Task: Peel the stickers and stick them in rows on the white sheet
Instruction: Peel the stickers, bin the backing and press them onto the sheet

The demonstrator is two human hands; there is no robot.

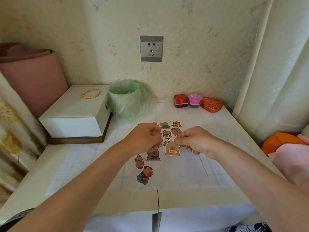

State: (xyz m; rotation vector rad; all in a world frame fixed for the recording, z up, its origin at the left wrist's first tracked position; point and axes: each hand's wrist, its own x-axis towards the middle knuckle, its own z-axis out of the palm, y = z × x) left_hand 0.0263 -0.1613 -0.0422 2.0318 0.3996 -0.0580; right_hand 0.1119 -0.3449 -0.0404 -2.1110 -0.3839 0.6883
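Observation:
A white gridded sheet (187, 166) lies on the table. Several brown capybara stickers (167, 129) lie in a loose cluster on it, with more near the front (145, 174). My right hand (195, 141) pinches the top edge of a capybara sticker marked "Hello" (172, 149) and holds it just above the sheet. My left hand (145, 138) hovers to its left with curled fingers that pinch something small, apparently a scrap or sticker edge; what it is cannot be made out. It covers part of the cluster.
A white box (75, 118) with gold bangles (90, 94) stands at the back left. Beside it is a bin lined with a green bag (127, 101). Red and pink trinket boxes (197, 101) sit at the back right. Orange and pink cloth (287, 148) lies at the right edge.

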